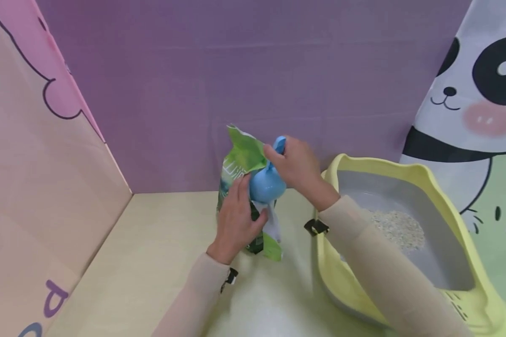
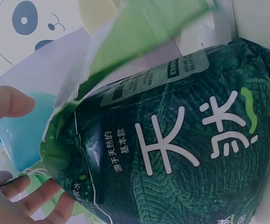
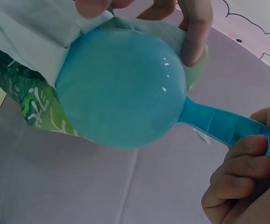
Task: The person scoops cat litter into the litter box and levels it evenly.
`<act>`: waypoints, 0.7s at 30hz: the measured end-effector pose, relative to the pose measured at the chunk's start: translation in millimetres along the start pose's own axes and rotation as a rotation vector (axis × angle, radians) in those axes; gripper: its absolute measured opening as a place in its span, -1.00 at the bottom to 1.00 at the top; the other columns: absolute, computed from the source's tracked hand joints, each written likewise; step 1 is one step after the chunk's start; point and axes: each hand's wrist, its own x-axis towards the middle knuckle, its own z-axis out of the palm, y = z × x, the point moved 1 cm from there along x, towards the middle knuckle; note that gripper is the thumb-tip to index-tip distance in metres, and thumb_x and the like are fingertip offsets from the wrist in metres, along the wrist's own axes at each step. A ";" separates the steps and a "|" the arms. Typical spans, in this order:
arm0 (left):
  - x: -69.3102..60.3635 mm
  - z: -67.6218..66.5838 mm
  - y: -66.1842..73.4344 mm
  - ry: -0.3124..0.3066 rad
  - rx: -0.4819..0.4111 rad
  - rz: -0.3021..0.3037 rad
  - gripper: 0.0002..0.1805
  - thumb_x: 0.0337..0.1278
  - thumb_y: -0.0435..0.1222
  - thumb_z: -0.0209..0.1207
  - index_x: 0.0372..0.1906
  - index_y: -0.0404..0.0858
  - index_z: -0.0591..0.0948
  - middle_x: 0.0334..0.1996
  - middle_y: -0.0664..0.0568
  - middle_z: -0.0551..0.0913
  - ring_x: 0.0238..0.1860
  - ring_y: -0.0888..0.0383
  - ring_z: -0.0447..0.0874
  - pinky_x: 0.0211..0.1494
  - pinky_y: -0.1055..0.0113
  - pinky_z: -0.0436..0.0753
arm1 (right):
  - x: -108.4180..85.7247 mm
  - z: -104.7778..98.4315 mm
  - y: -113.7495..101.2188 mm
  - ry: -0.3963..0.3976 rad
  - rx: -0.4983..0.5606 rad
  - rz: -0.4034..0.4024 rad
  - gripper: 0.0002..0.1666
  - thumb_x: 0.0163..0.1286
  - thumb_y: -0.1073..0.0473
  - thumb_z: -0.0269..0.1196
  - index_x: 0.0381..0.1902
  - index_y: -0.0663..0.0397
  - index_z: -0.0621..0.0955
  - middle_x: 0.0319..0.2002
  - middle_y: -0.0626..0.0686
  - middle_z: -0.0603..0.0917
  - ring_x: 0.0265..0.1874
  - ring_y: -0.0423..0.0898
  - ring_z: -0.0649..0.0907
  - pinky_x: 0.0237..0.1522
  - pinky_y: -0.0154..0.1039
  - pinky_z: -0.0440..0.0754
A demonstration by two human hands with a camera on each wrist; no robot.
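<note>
In the head view, my right hand (image 1: 297, 164) grips the handle of a light blue scoop (image 1: 267, 185). The scoop's round bowl, its underside toward me, is at the torn mouth of a green printed litter bag (image 3: 41, 100); what the bowl contains is hidden. My left hand (image 1: 236, 217) holds the bag at its mouth, fingers on the left side and thumb on the right, just below the bowl. From the left wrist, the dark green bag front (image 2: 172, 135) with white lettering shows close up. The right wrist view shows curled fingers (image 3: 238, 182) around the scoop handle.
A yellow-rimmed litter box (image 1: 341, 161) with a grey inside stands at the right, under my right forearm. Pale granules (image 1: 400, 229) lie in it. A purple backdrop (image 1: 173, 93) rises behind the pale table (image 1: 152, 262), and printed panels stand at both sides.
</note>
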 end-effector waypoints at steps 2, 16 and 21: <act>-0.6 1.2 0.7 -0.001 0.004 0.003 -0.02 0.03 -0.19 0.44 0.49 -0.38 0.20 0.36 -0.26 0.41 0.29 -0.16 0.51 0.35 -0.02 0.56 | -1.0 1.9 0.4 0.001 0.001 0.009 -0.38 0.56 -0.19 0.09 -0.61 0.00 0.22 -0.71 -0.08 0.13 -0.72 -0.12 0.11 -0.63 -0.26 0.10; -2.2 4.5 -0.6 -0.013 0.025 0.001 -0.01 0.06 -0.17 0.42 0.53 -0.36 0.16 0.39 -0.26 0.39 0.31 -0.15 0.49 0.38 -0.02 0.54 | -3.2 11.9 13.4 0.029 0.102 -0.072 -0.41 0.56 -0.15 0.10 -0.60 0.02 0.25 -0.68 -0.04 0.20 -0.69 -0.07 0.19 -0.55 -0.21 0.22; -1.5 4.2 0.3 -0.005 0.035 0.014 -0.01 0.06 -0.17 0.42 0.52 -0.36 0.17 0.38 -0.27 0.39 0.29 -0.16 0.50 0.35 -0.04 0.55 | -4.6 11.2 25.6 0.002 0.194 -0.110 -0.55 0.53 -0.14 0.14 -0.46 0.02 0.48 -0.58 0.01 0.43 -0.60 -0.03 0.39 -0.47 -0.17 0.38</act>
